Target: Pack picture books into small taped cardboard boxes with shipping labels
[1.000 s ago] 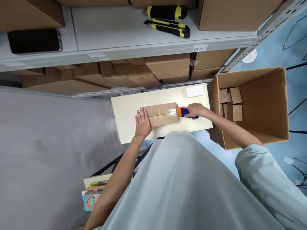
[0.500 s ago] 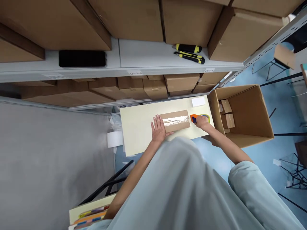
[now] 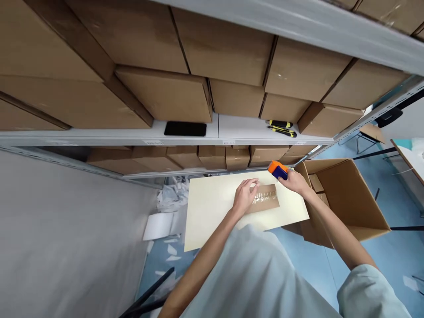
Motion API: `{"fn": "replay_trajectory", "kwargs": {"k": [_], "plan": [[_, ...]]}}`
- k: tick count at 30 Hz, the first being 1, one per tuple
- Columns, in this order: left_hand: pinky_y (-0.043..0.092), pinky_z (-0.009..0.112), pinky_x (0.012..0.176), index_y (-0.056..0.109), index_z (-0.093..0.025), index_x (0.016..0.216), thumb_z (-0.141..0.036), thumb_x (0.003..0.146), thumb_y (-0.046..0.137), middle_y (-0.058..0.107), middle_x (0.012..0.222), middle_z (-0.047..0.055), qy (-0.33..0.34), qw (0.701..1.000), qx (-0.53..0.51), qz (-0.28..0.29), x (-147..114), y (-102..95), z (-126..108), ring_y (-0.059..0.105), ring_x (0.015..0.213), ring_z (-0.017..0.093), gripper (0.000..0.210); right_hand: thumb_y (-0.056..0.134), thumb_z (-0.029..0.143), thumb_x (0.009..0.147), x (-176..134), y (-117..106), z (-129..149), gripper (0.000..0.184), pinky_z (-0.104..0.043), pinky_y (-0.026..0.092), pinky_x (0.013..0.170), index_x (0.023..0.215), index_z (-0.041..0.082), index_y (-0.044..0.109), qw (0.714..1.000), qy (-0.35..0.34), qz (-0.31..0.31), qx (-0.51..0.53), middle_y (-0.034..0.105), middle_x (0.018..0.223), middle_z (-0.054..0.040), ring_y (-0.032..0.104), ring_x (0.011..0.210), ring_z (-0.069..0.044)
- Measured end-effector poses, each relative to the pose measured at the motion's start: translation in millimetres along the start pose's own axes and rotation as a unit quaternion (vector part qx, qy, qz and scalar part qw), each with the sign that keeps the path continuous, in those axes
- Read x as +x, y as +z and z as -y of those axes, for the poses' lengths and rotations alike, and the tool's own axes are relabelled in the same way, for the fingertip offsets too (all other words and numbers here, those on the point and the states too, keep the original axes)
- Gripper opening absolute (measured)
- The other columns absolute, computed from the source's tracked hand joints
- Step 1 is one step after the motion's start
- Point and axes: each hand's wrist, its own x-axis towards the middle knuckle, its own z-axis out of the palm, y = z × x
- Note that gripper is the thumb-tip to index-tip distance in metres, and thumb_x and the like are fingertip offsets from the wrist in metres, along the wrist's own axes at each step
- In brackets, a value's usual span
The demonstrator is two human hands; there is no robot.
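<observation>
A flat cardboard box (image 3: 269,204) lies on the cream tabletop, a strip of shiny clear tape running along its top. Over the box's left end is my left hand (image 3: 244,197), fingers loosely bent with a gap from the thumb; whether it touches the box I cannot tell. My right hand (image 3: 296,181) grips an orange and blue tape dispenser (image 3: 278,170), raised above the right part of the table, beyond the box's far right corner. The fingers and dispenser hide part of each other.
A large open carton (image 3: 361,194) with small boxes inside stands at the table's right. Shelves of cardboard boxes (image 3: 238,97) rise in front, holding a black phone (image 3: 185,128) and yellow-black utility knives (image 3: 281,128). A white roll (image 3: 159,226) and crumpled wrapping (image 3: 172,193) lie left.
My right hand has lifted the tape dispenser from beside the box's right end. My left hand has gone from lying flat to loosely bent over the box. The view has tilted up.
</observation>
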Motion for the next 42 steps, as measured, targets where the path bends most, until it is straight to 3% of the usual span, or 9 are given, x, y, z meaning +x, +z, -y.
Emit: {"fn": "replay_trajectory", "kwargs": {"k": [4,7,10,18,27,32,35,39,42], "plan": [[0.062,0.036,0.096,0.081,-0.026,0.106,-0.034,0.105,0.064,0.085,0.107,0.004,0.037,0.998,-0.034,-0.033,61,-41.9,-35,0.079,0.1,0.022,0.019,0.056,0.046,0.105,19,-40,42,0.044,-0.034,0.055,0.086,0.133,0.013,0.066,0.995,-0.093,-0.03,0.019,0.08,0.12,-0.0187,0.077,0.113,-0.037],[0.062,0.035,0.095,0.083,-0.026,0.099,-0.03,0.098,0.072,0.085,0.103,0.003,0.036,0.996,-0.036,-0.067,96,-62.6,-50,0.079,0.094,0.022,0.012,0.054,0.045,0.108,41,-67,68,0.043,-0.036,0.055,0.093,0.135,0.012,0.063,0.983,-0.179,-0.046,0.014,0.078,0.125,-0.0189,0.075,0.116,-0.036],[0.063,0.034,0.094,0.083,-0.025,0.096,-0.027,0.095,0.071,0.086,0.1,0.003,0.018,0.993,-0.048,-0.102,122,-72.0,-53,0.08,0.092,0.021,0.012,0.052,0.043,0.11,68,-90,91,0.043,-0.039,0.053,0.101,0.139,0.012,0.059,0.968,-0.243,-0.066,0.002,0.075,0.133,-0.02,0.071,0.122,-0.035],[0.064,0.034,0.092,0.082,-0.024,0.091,-0.019,0.09,0.066,0.086,0.098,0.003,-0.049,0.986,-0.06,-0.146,162,-78.4,-44,0.081,0.091,0.021,0.016,0.056,0.034,0.111,129,-129,137,0.039,-0.042,0.041,0.118,0.141,0.01,0.058,0.959,-0.266,-0.067,-0.073,0.072,0.142,-0.0231,0.067,0.135,-0.033],[0.066,0.035,0.095,0.082,-0.022,0.091,-0.029,0.09,0.07,0.086,0.097,0.005,-0.085,0.979,-0.074,-0.169,134,-70.2,-32,0.082,0.091,0.021,0.014,0.052,0.034,0.11,172,-122,141,0.042,-0.048,0.041,0.12,0.141,0.008,0.061,0.967,-0.24,-0.045,-0.074,0.072,0.142,-0.0247,0.067,0.136,-0.035],[0.067,0.037,0.094,0.081,-0.021,0.093,-0.025,0.088,0.068,0.086,0.096,0.006,-0.124,0.975,-0.087,-0.162,113,-45.7,-25,0.083,0.091,0.021,0.014,0.05,0.033,0.106,179,-112,141,0.052,-0.053,0.038,0.123,0.148,0.002,0.056,0.966,-0.246,-0.066,-0.051,0.064,0.151,-0.0289,0.059,0.142,-0.041],[0.067,0.038,0.096,0.081,-0.02,0.095,-0.024,0.089,0.067,0.086,0.097,0.007,-0.138,0.973,-0.1,-0.154,98,-27.2,-25,0.083,0.096,0.022,0.016,0.051,0.034,0.104,183,-103,136,0.06,-0.055,0.035,0.125,0.153,0.0,0.05,0.958,-0.265,-0.112,-0.005,0.058,0.157,-0.0302,0.052,0.145,-0.043],[0.066,0.038,0.096,0.081,-0.021,0.091,-0.031,0.088,0.072,0.085,0.094,0.006,-0.164,0.972,-0.08,-0.145,69,-6.0,-20,0.082,0.092,0.022,0.014,0.043,0.042,0.109,175,-78,105,0.06,-0.058,0.031,0.126,0.158,0.007,0.046,0.924,-0.302,-0.215,0.092,0.055,0.157,-0.0261,0.046,0.147,-0.043],[0.065,0.038,0.099,0.081,-0.021,0.09,-0.027,0.087,0.068,0.085,0.097,0.006,-0.189,0.971,-0.069,-0.132,39,9.0,-4,0.081,0.095,0.022,0.014,0.03,0.046,0.114,148,-37,59,0.061,-0.057,0.029,0.128,0.164,0.013,0.04,0.917,-0.279,-0.242,0.149,0.05,0.163,-0.0224,0.039,0.154,-0.041]]}}
